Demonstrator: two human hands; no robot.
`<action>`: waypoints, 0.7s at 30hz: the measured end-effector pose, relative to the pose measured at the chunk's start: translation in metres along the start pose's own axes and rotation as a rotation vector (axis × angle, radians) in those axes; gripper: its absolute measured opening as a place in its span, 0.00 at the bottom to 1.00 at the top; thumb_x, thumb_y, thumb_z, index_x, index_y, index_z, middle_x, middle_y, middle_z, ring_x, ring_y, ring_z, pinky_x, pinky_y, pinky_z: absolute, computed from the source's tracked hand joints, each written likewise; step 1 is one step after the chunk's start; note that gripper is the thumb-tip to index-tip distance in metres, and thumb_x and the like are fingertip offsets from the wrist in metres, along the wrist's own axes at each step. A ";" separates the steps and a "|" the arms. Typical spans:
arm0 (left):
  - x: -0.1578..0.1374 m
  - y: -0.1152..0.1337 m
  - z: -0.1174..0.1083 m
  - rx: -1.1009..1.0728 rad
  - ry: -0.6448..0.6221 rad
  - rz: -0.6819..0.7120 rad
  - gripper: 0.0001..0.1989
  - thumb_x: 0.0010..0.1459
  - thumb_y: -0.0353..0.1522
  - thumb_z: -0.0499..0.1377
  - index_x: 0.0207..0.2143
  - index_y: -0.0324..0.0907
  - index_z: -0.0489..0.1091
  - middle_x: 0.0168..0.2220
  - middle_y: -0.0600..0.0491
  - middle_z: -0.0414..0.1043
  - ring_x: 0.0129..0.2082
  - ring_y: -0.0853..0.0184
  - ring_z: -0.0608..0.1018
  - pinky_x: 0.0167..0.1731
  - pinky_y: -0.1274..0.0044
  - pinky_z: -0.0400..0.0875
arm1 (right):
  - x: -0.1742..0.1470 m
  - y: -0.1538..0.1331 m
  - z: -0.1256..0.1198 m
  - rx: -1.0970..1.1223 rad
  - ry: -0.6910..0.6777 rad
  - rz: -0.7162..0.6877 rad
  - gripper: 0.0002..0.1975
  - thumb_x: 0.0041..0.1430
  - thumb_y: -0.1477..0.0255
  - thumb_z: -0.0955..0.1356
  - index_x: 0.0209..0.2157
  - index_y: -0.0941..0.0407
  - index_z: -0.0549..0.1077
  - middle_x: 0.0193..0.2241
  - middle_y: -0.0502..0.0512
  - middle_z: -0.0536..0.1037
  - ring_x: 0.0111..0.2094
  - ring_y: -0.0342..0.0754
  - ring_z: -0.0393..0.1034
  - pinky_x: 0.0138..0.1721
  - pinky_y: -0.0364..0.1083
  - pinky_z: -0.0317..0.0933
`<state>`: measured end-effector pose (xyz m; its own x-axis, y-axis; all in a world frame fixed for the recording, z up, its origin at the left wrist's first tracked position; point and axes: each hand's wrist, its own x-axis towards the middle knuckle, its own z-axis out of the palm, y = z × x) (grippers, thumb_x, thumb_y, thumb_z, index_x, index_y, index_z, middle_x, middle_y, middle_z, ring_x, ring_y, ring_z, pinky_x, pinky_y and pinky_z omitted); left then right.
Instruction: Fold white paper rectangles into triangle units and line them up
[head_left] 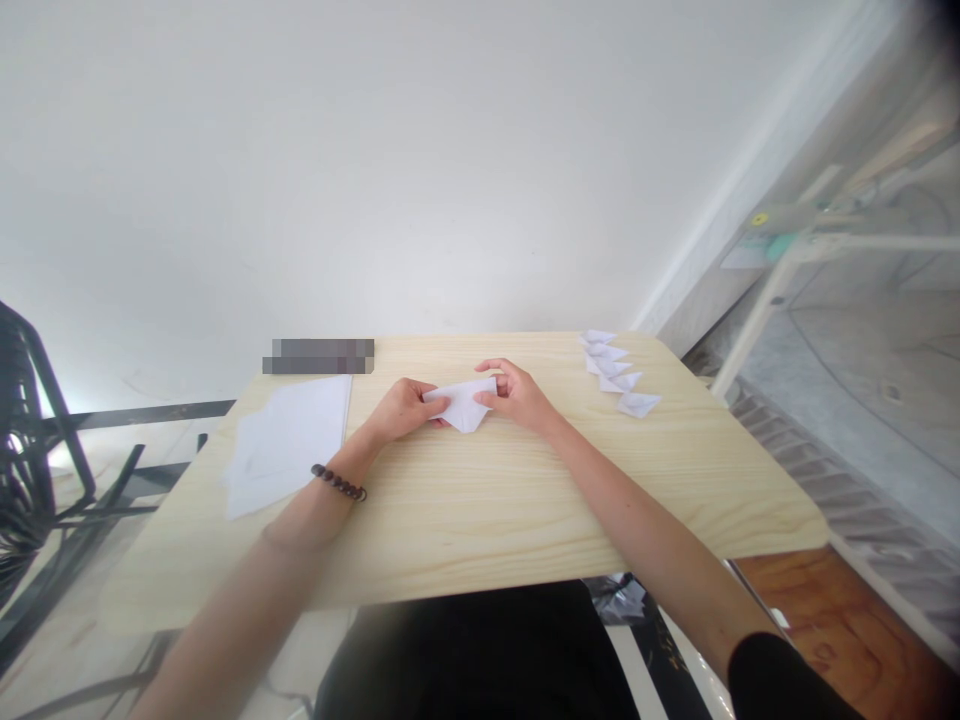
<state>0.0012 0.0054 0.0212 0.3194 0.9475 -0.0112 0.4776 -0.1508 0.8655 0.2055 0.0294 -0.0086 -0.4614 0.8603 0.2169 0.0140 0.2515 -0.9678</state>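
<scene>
A folded piece of white paper [465, 405] is held just over the middle of the table, its straight edge away from me and a blunt point toward me. My left hand [403, 408] pinches its left end, thumb on top and fingers underneath. At the right end, my right hand [519, 396] grips the paper between thumb and fingers, with the index finger raised off it. Several small folded paper boats [615, 369] stand in a slanting row toward the table's back right. A stack of white paper sheets [289, 440] lies left of my left hand.
The pale wooden table [465, 540] backs onto a white wall [450, 180]. A pixelated dark object [319, 357] sits at its back left edge. A dark chair [37, 420] stands at left, and a white metal frame [772, 310] at right.
</scene>
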 end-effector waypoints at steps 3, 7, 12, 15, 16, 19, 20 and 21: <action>0.000 -0.004 -0.001 -0.024 0.015 -0.032 0.14 0.46 0.39 0.56 0.21 0.36 0.72 0.19 0.52 0.72 0.20 0.69 0.72 0.21 0.81 0.64 | 0.000 0.000 -0.005 -0.001 0.027 0.007 0.23 0.45 0.69 0.68 0.43 0.56 0.60 0.26 0.50 0.71 0.27 0.42 0.68 0.28 0.42 0.62; 0.000 -0.008 -0.003 -0.068 -0.008 -0.014 0.14 0.47 0.38 0.54 0.21 0.37 0.72 0.21 0.50 0.73 0.22 0.67 0.74 0.26 0.78 0.68 | -0.001 0.000 -0.011 0.001 0.055 0.024 0.23 0.44 0.69 0.69 0.43 0.57 0.60 0.26 0.50 0.71 0.27 0.42 0.68 0.29 0.42 0.63; -0.001 -0.005 -0.005 -0.095 -0.083 0.008 0.14 0.49 0.35 0.52 0.23 0.36 0.72 0.23 0.50 0.73 0.24 0.67 0.74 0.28 0.77 0.69 | -0.001 0.001 -0.013 0.015 0.049 0.032 0.24 0.43 0.68 0.69 0.44 0.57 0.60 0.26 0.50 0.70 0.27 0.42 0.68 0.29 0.43 0.63; -0.002 -0.005 -0.006 -0.093 -0.095 0.036 0.13 0.49 0.34 0.51 0.22 0.36 0.72 0.24 0.50 0.74 0.25 0.68 0.74 0.28 0.78 0.69 | 0.000 0.002 -0.013 0.020 0.041 0.041 0.24 0.44 0.68 0.69 0.44 0.56 0.60 0.26 0.50 0.71 0.27 0.43 0.68 0.29 0.43 0.63; -0.002 -0.005 -0.005 -0.090 -0.100 0.052 0.13 0.49 0.34 0.51 0.23 0.36 0.72 0.25 0.50 0.74 0.25 0.68 0.74 0.27 0.79 0.68 | 0.000 0.002 -0.013 0.024 0.040 0.042 0.24 0.44 0.68 0.69 0.44 0.56 0.60 0.27 0.51 0.71 0.28 0.43 0.68 0.29 0.43 0.63; -0.001 -0.008 -0.004 -0.074 -0.100 0.099 0.13 0.50 0.36 0.52 0.25 0.37 0.71 0.24 0.51 0.73 0.24 0.69 0.72 0.23 0.80 0.65 | 0.000 0.002 -0.010 0.037 0.042 0.037 0.23 0.44 0.69 0.69 0.43 0.56 0.61 0.28 0.51 0.71 0.28 0.43 0.68 0.29 0.43 0.63; -0.001 -0.008 -0.003 -0.055 -0.087 0.100 0.14 0.49 0.37 0.52 0.24 0.37 0.71 0.22 0.52 0.72 0.22 0.70 0.71 0.20 0.81 0.63 | 0.000 0.001 -0.008 0.040 0.041 0.036 0.23 0.44 0.69 0.68 0.43 0.56 0.60 0.28 0.51 0.71 0.28 0.43 0.68 0.29 0.43 0.63; -0.001 -0.009 -0.002 -0.033 -0.071 0.092 0.14 0.49 0.39 0.53 0.23 0.37 0.70 0.20 0.53 0.70 0.19 0.72 0.69 0.18 0.82 0.60 | -0.001 0.001 -0.005 0.040 0.038 0.032 0.23 0.44 0.69 0.68 0.43 0.56 0.61 0.28 0.51 0.71 0.28 0.43 0.68 0.29 0.43 0.63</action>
<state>-0.0055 0.0063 0.0146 0.4182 0.9077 0.0342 0.4171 -0.2254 0.8805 0.2103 0.0313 -0.0086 -0.4271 0.8841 0.1895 -0.0079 0.2060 -0.9785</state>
